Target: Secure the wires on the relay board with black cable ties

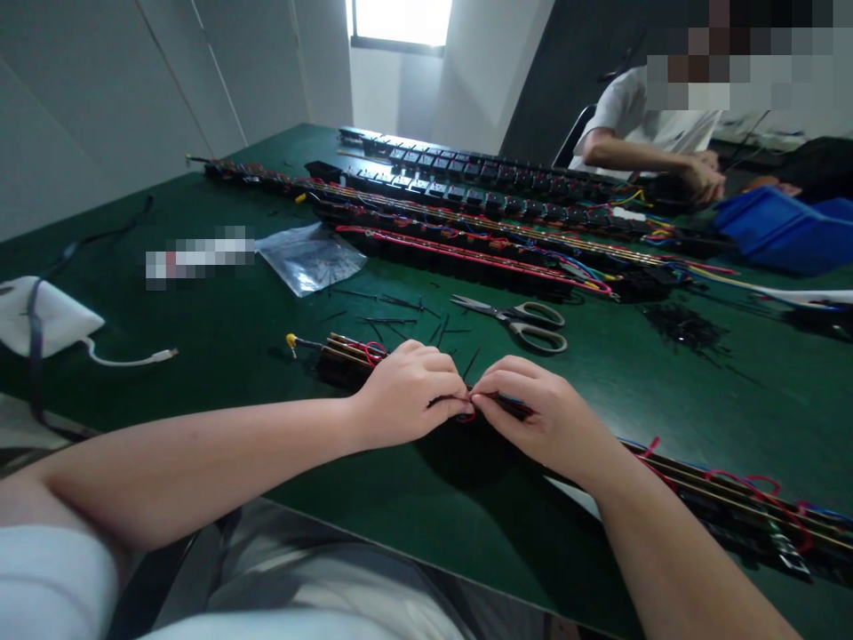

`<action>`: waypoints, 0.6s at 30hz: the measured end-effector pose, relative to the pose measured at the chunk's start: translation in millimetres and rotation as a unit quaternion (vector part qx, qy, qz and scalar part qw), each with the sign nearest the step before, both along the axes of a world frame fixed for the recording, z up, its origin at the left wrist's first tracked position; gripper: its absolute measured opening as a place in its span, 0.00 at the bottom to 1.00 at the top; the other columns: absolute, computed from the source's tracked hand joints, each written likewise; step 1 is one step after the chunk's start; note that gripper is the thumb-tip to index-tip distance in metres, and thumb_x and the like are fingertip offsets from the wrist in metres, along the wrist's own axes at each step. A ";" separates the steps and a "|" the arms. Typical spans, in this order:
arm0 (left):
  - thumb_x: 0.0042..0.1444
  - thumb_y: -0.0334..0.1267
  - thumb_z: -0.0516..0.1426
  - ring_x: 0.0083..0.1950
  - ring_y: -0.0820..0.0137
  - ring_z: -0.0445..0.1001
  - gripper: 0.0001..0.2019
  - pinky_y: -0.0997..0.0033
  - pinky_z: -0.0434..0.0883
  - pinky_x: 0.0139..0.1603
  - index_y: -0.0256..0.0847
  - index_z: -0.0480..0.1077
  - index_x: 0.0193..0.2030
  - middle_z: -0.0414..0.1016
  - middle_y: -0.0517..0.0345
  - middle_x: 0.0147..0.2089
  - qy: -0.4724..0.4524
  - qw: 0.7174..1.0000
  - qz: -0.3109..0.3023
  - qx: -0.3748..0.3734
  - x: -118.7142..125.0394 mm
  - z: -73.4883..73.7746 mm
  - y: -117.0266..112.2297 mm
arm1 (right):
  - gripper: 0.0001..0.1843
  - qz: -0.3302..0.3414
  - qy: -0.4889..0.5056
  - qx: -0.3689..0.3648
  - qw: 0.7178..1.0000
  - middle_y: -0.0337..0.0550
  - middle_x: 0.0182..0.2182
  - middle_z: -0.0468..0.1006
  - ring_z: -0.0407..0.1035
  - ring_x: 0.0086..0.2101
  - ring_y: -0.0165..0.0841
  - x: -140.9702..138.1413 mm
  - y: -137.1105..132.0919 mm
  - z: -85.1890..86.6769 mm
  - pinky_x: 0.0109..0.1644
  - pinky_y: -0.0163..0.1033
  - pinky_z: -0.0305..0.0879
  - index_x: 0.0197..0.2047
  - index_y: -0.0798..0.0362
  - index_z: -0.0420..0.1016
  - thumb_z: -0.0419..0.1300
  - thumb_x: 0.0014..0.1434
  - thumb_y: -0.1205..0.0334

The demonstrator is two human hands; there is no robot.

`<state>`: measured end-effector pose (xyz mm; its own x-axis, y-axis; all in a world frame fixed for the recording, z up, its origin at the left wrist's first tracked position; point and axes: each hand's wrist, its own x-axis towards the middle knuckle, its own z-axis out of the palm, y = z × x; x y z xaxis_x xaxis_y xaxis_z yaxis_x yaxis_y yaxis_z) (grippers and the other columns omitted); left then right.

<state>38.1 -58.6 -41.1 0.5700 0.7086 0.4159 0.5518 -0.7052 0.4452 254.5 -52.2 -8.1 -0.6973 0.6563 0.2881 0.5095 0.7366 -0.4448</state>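
Note:
My left hand (pixel 410 391) and my right hand (pixel 543 404) meet fingertip to fingertip over a long black wired strip assembly (pixel 726 493). Both are closed in a pinch on what looks like a thin black cable tie (pixel 472 363), whose end pokes up between them; the gripped part is mostly hidden. Red wires and brass-coloured rails run along the assembly, which lies slantwise across the near side of the table. A short cable with a yellow connector (pixel 291 341) leaves its left end. My hands and right forearm cover its middle.
Scissors (pixel 520 318) and loose black tie pieces (pixel 386 307) lie just beyond my hands. Similar wired assemblies (pixel 480 227) stretch behind, near a clear plastic bag (pixel 313 258). A pile of black ties (pixel 686 329) and blue bin (pixel 786 227) are right. A co-worker (pixel 633 133) sits opposite.

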 end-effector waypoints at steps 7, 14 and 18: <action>0.69 0.45 0.54 0.43 0.69 0.73 0.14 0.62 0.61 0.50 0.44 0.78 0.37 0.80 0.60 0.39 0.003 1.000 -0.001 0.017 0.7 -3.5 -1.5 | 0.09 -0.014 0.028 -0.067 0.997 0.38 0.31 0.76 0.70 0.31 0.27 -1.5 -0.4 2.6 0.36 0.35 0.69 0.35 0.55 0.73 0.59 0.67 0.60; 0.67 0.46 0.57 0.47 0.66 0.72 0.11 0.63 0.63 0.50 0.44 0.76 0.42 0.79 0.58 0.44 -0.020 1.000 0.016 0.005 2.3 -1.7 -2.9 | 0.08 -0.031 0.046 -0.065 0.996 0.41 0.30 0.74 0.68 0.31 0.30 -2.0 -3.5 4.7 0.34 0.35 0.66 0.32 0.51 0.71 0.58 0.65 0.66; 0.67 0.44 0.58 0.46 0.67 0.73 0.08 0.64 0.63 0.49 0.46 0.77 0.42 0.79 0.60 0.43 -0.029 0.999 0.010 -0.009 1.8 -1.1 -2.0 | 0.09 -0.031 0.051 -0.059 0.996 0.41 0.30 0.74 0.68 0.32 0.30 -2.9 -4.7 3.3 0.35 0.35 0.65 0.32 0.51 0.70 0.57 0.66 0.66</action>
<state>39.8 -60.6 -42.2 0.5306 0.7275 0.4349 0.5382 -0.6856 0.4902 251.5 -57.0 -4.8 -0.6258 0.7305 0.2734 0.4997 0.6446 -0.5786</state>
